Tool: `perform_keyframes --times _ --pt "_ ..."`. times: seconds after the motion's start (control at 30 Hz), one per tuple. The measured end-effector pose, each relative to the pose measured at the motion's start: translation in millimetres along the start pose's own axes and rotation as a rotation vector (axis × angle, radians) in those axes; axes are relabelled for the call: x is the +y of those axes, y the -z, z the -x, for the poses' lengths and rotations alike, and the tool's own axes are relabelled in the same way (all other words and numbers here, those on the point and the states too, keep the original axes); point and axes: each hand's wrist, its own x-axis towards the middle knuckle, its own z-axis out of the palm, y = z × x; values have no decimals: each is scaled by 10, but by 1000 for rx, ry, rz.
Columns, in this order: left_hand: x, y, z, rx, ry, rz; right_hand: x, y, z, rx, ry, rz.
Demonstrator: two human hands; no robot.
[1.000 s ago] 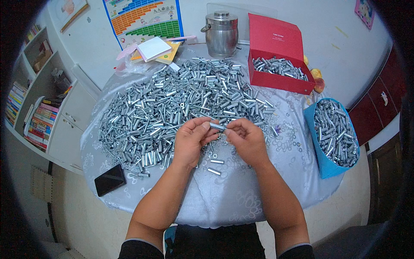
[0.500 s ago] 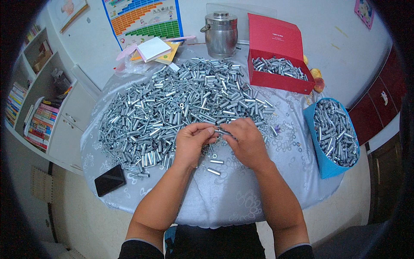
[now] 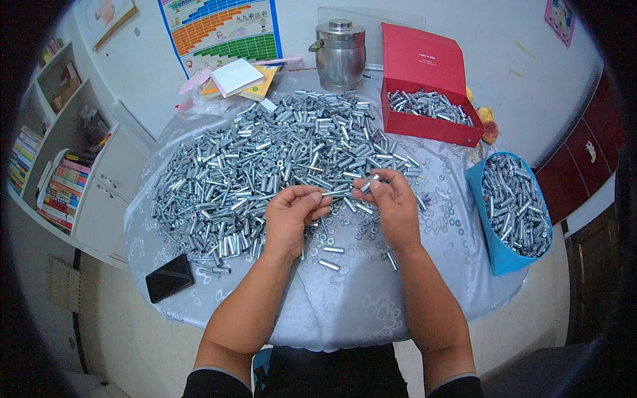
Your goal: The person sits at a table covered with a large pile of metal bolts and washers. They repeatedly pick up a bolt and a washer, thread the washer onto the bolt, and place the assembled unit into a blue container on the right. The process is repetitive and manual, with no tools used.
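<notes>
While both forearms reach in from the near edge, the left hand (image 3: 292,215) curls closed, its fingertips pinching a thin metal bolt (image 3: 334,194) that points right toward the other hand. The right hand (image 3: 391,202) is also closed, gripping a short metal sleeve (image 3: 369,183) between thumb and fingers, just beside the bolt's tip. Both hands hover over a round table (image 3: 345,312) covered in pale cloth. A broad heap of silver sleeves (image 3: 265,159) spreads across its far half, touching the hands' far side. A red box (image 3: 424,99) of sleeves sits far right, a blue bin (image 3: 511,212) of them at the right edge. A black phone (image 3: 169,277) lies near left, a steel pot (image 3: 340,45) at the far side.
</notes>
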Motion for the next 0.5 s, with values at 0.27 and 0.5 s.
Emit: perform_keyframes --times 0.27,0.5 --pt "-1 -14 11 -29 11 18 146 -40 -24 12 -30 -50" --pt "-8 -19 6 -33 27 50 193 -51 -7 -28 -48 -63"
